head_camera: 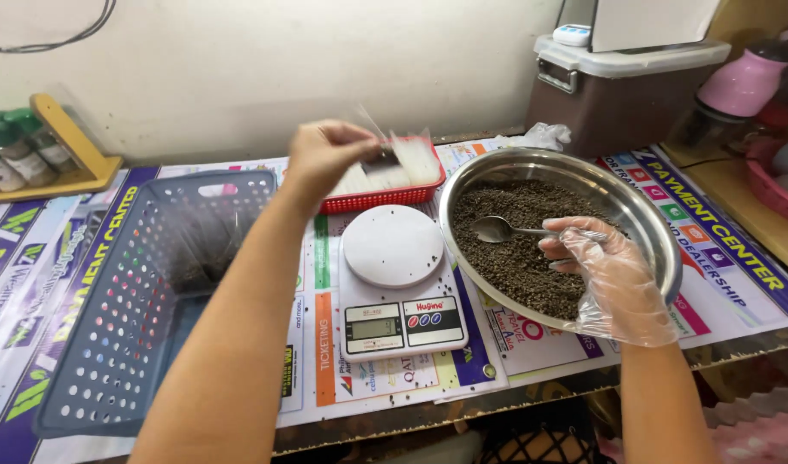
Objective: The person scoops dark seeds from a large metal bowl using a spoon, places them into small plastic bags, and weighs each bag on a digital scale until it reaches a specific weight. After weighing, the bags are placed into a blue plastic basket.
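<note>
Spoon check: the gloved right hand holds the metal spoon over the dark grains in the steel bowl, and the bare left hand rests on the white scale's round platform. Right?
Not quite. In the head view the left hand is not on the scale; it is raised over the red tray, pinching small clear bags. The gloved right hand does hold the spoon over the dark grains in the steel bowl.

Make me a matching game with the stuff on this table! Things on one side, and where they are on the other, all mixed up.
Things:
1. Spoon
2. Scale
3. Blue basket
4. Red tray

Places:
A. far left, beside the left arm
B. in the metal bowl, held by the gloved right hand
C. behind the scale, under the left hand
D. in the middle, between basket and bowl

Pairs: 1-B, 2-D, 3-A, 4-C
</note>
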